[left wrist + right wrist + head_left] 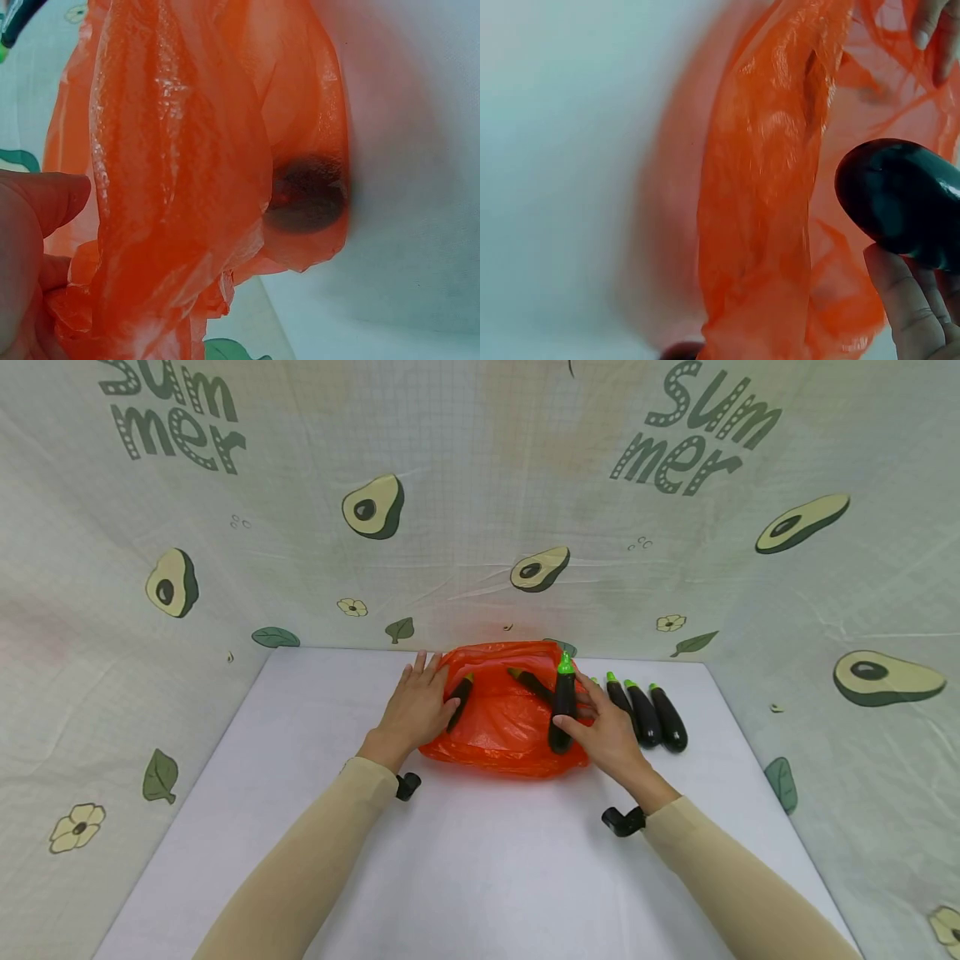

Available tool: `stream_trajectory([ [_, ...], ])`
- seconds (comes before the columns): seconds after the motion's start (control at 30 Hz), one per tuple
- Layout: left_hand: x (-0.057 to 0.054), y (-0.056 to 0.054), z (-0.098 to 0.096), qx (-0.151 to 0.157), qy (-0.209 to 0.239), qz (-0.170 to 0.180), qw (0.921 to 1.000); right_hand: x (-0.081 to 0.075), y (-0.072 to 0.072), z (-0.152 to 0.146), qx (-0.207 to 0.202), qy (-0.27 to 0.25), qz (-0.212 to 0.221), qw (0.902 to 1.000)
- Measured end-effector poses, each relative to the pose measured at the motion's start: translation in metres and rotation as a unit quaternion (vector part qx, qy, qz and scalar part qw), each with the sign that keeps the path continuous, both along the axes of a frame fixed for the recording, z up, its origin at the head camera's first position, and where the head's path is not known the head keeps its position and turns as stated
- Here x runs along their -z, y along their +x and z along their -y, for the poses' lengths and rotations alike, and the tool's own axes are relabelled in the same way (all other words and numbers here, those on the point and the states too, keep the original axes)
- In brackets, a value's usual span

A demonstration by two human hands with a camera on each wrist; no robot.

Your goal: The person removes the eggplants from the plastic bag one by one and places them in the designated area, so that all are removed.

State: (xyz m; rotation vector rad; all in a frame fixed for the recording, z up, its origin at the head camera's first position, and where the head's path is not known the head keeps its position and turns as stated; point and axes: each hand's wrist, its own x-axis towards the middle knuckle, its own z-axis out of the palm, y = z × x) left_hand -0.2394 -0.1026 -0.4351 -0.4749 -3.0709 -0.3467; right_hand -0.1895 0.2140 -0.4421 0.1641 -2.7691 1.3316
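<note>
An eggplant [562, 714], gripped in the right hand [609, 739], is over the red bag [498, 764] at three o'clock, partly hiding another eggplant [534, 684]; the left hand [414, 706], fingers extended, touches the nine o'clock rim; the cloth [457, 518] reads "summer" at one and, top cropped, ten

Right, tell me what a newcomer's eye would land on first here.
The bright orange-red plastic bag, open near the far edge of the white table, jumps out first. Next comes the glossy dark eggplant with a vivid green stem, held in the right hand over the bag's right side. More eggplants lie side by side to the bag's right.
</note>
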Motion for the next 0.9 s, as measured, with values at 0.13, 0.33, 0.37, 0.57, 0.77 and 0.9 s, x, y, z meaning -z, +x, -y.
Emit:
stream_trajectory([
  [0.13, 0.0, 0.0, 0.0, 0.001, 0.001, 0.0, 1.0, -0.004, 0.008, -0.013, 0.006, 0.005, 0.001, 1.0],
  [0.33, -0.001, 0.001, 0.0, -0.003, -0.001, 0.004, 1.0, -0.009, 0.018, -0.037, 0.03, 0.033, -0.006, 0.999],
  [0.37, -0.002, 0.001, 0.0, -0.003, -0.001, 0.004, 1.0, -0.01, 0.02, -0.042, 0.035, 0.037, -0.005, 0.9987],
  [0.57, -0.002, 0.0, 0.0, 0.001, -0.002, 0.002, 1.0, -0.007, 0.031, -0.07, 0.059, 0.068, 0.019, 0.9957],
  [0.77, -0.001, -0.001, 0.002, 0.001, -0.001, 0.007, 1.0, 0.003, 0.045, -0.088, 0.054, 0.104, 0.092, 0.9889],
  [0.9, 0.0, -0.001, 0.002, 0.0, -0.006, 0.006, 1.0, 0.012, 0.053, -0.095, 0.036, 0.131, 0.132, 0.9819],
])
